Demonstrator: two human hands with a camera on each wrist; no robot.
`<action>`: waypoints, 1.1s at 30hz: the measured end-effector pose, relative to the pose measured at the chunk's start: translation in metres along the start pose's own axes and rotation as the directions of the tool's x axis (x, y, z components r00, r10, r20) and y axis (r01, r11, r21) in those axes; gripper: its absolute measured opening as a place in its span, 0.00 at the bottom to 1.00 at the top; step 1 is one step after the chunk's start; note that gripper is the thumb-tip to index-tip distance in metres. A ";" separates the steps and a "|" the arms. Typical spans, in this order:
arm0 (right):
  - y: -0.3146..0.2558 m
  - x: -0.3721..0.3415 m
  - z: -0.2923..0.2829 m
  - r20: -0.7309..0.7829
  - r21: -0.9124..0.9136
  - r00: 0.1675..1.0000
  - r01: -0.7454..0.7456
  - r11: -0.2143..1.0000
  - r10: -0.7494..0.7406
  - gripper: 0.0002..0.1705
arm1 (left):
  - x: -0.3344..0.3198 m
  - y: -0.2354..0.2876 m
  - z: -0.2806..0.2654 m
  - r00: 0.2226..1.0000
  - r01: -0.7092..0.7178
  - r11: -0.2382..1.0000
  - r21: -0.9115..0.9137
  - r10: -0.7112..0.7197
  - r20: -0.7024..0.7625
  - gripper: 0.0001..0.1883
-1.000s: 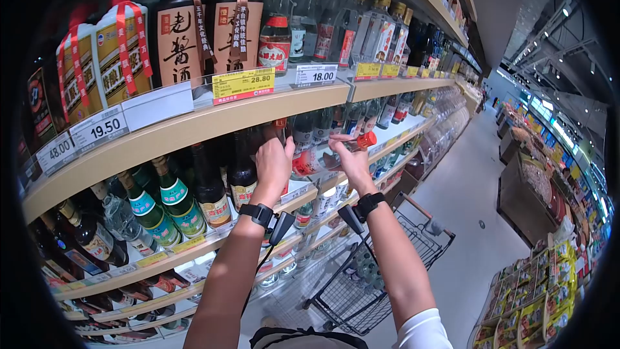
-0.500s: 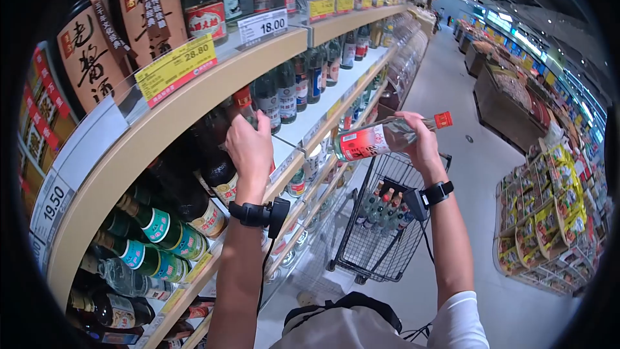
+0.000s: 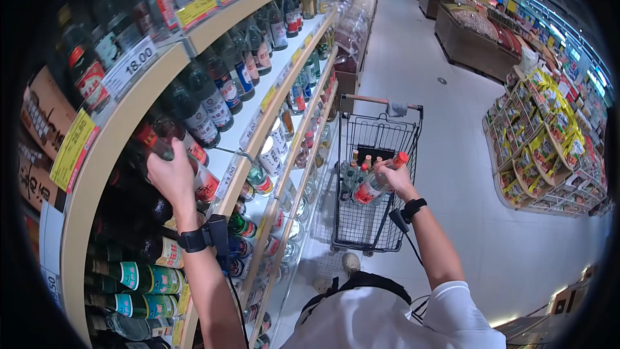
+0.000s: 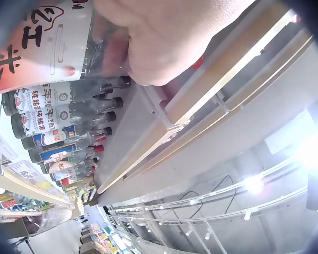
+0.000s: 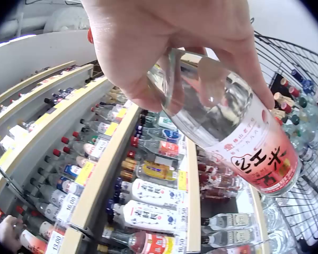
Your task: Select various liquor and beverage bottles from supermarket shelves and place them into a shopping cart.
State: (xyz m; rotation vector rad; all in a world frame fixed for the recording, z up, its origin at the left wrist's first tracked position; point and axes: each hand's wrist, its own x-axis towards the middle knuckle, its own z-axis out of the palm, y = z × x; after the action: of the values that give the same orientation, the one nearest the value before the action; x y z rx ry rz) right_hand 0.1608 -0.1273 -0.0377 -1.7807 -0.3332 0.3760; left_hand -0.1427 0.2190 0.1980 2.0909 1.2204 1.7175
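Observation:
My left hand [image 3: 171, 171] reaches into the shelf and grips a clear liquor bottle by its neck. That bottle's red-and-white label [image 4: 37, 42] fills a corner of the left wrist view, with fingers curled around the glass above it. My right hand [image 3: 397, 178] holds a matching liquor bottle [image 3: 367, 190] by its neck and shoulder, over the shopping cart [image 3: 413, 136]. Its base tilts downward and its red cap points up past the hand. In the right wrist view the fingers wrap the clear glass above the red-and-white label [image 5: 265, 159].
Several bottles [image 3: 349, 181] stand in the cart. Shelves with a wooden edge [image 3: 145, 106] and rows of bottles run along the left, with price tags [image 3: 130, 64] in front. A snack display rack [image 3: 549, 136] stands to the right across the pale aisle floor [image 3: 413, 58].
My right hand has carried its bottle away from the shelf to above the cart. My left hand stays at the shelf on its bottle. The head view has turned toward the cart.

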 end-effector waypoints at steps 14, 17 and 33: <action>0.188 0.006 -0.015 0.029 -0.327 0.958 -0.259 0.909 0.284 0.13 | -0.022 0.012 0.018 0.982 -0.180 0.977 -0.118 0.171 -0.083 0.07; 0.195 0.016 -0.019 0.075 -0.247 0.960 -0.245 0.938 0.270 0.16 | -0.025 0.019 0.021 0.981 -0.173 0.968 -0.182 0.152 -0.120 0.06; 0.254 0.017 -0.014 -0.084 -0.238 0.870 -0.490 0.838 0.485 0.14 | -0.093 0.107 -0.005 0.959 0.030 0.795 -0.605 0.147 0.241 0.19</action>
State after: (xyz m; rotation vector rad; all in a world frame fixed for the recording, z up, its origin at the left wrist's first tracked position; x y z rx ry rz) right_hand 0.1889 -0.1917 -0.2827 -2.1159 0.1075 0.7019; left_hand -0.0959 0.0852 0.1946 1.8788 0.4327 1.4956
